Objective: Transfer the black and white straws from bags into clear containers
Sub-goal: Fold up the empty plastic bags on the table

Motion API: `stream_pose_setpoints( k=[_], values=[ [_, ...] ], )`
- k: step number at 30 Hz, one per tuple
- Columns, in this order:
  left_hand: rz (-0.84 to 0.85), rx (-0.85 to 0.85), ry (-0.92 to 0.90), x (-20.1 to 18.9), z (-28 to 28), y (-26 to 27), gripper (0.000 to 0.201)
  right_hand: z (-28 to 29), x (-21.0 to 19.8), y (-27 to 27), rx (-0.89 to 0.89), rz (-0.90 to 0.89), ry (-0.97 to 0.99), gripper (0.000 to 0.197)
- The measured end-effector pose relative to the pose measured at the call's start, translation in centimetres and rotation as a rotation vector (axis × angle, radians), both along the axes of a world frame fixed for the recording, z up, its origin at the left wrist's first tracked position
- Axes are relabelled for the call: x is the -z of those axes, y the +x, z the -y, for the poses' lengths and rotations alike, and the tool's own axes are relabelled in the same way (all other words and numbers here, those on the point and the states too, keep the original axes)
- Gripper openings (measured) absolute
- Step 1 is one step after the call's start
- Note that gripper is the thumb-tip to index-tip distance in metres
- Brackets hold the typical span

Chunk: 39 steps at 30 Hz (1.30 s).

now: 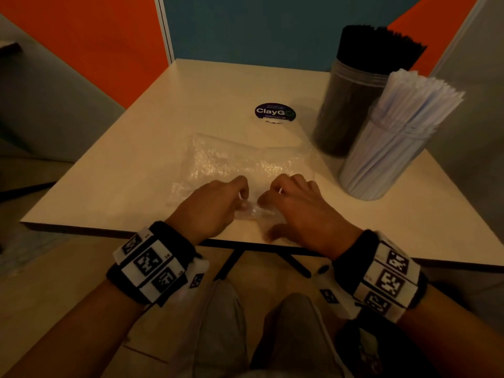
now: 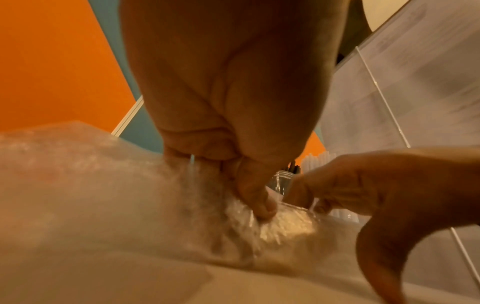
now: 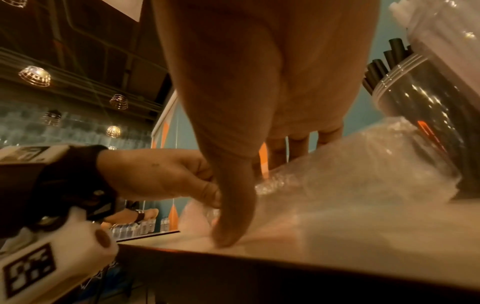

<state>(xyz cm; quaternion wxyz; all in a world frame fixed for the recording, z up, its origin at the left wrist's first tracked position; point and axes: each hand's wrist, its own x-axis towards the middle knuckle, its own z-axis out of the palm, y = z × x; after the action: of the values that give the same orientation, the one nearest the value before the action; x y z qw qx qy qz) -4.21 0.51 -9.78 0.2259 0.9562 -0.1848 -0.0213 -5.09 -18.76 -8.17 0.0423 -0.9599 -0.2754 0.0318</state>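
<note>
1. Fingertips (image 2: 262, 205) of left hand (image 1: 210, 205) curled, pinching near edge of clear plastic bag (image 1: 231, 162); thumb pressed down onto film (left wrist view shows thumb tip dimpling crinkled plastic).
2. Right hand (image 1: 297, 208) likewise curled: thumb planted on film near table edge, other fingers hooked over bag just beside left hand. Hands nearly touching, so both grips sit on same short stretch of edge; judged a hold for folding, flattening or gathering loose film.
3. Bag flat on table (image 1: 136, 170), crumpled, apparently emptied: no straws discernible inside (film is blurred, so not certain).
4. Black straws (image 1: 379, 45) upright in clear container (image 1: 346, 110) at far right of table; white straws (image 1: 420, 91) in second clear container (image 1: 381, 165) just in front, touching or nearly touching first. Both bundles stick well above rims and lean rightward.
5. Containers parked off to right, near bag's far corner, presumably to leave centre free for bag handling.
6. Judgement: transfer essentially complete; remaining work is tidying bag.
7. Risk: dragging film toward body could snag corner lying near containers; tall, top-heavy bundles may tip.
8. Round dark sticker (image 1: 275, 112) on table beyond bag, uninvolved.
</note>
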Motion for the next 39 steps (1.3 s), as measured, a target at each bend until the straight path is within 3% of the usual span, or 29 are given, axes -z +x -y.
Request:
stream_pose_setpoints(
  k=[3, 5, 8, 9, 11, 15, 19, 22, 25, 30, 33, 36, 39],
  values=[
    [-0.037, -0.002, -0.002, -0.2, 0.2, 0.6, 0.015, 0.0, 0.3, 0.4, 0.024, -0.034, 0.08, 0.045],
    [0.042, 0.038, -0.014, -0.1, 0.3, 0.3, 0.009, 0.1, 0.5, 0.6, 0.044, -0.081, 0.185, 0.039],
    [0.229, 0.114, 0.117, 0.6, -0.4, -0.6, 0.051, 0.6, 0.4, 1.5, 0.066, -0.164, 0.242, 0.032],
    [0.271, 0.125, 0.186, 0.9, -0.6, -0.7, 0.057, 0.7, 0.4, 2.0, 0.082, -0.198, 0.26, 0.03],
    [0.272, 0.123, 0.241, 1.0, -0.8, -0.5, 0.048, 1.0, 0.2, 3.1, 0.115, -0.276, 0.298, 0.024],
    [0.184, 0.089, 0.149, 0.4, -0.5, 0.6, 0.031, 0.8, 0.0, 3.8, 0.114, -0.372, 0.321, 0.024],
    [0.136, 0.106, 0.181, 0.1, -0.5, 1.5, 0.014, 0.4, -0.4, 2.4, 0.06, -0.112, 0.055, 0.032],
    [0.039, 0.084, 0.191, -0.3, -0.6, 2.5, 0.017, 0.0, -0.9, 1.7, 0.034, -0.017, -0.092, 0.053],
    [-0.04, 0.071, 0.201, -0.7, -0.3, 2.8, 0.017, -0.1, -0.4, 1.7, 0.073, -0.075, 0.052, 0.044],
    [0.322, 0.094, 0.109, -0.4, 0.1, 1.2, 0.034, 0.4, -0.7, 2.5, 0.113, -0.204, 0.189, 0.033],
    [0.262, 0.14, 0.222, -0.5, 0.0, 1.2, 0.053, 0.9, -0.8, 3.9, 0.127, -0.269, 0.218, 0.028],
    [0.17, 0.1, 0.255, -0.6, 0.4, 2.1, 0.036, 1.0, -0.9, 4.9, 0.12, -0.324, 0.188, 0.029],
    [0.138, 0.123, 0.268, -0.5, 0.8, 2.8, 0.018, 0.3, -0.5, 4.4, 0.071, -0.158, 0.065, 0.033]
  ],
)
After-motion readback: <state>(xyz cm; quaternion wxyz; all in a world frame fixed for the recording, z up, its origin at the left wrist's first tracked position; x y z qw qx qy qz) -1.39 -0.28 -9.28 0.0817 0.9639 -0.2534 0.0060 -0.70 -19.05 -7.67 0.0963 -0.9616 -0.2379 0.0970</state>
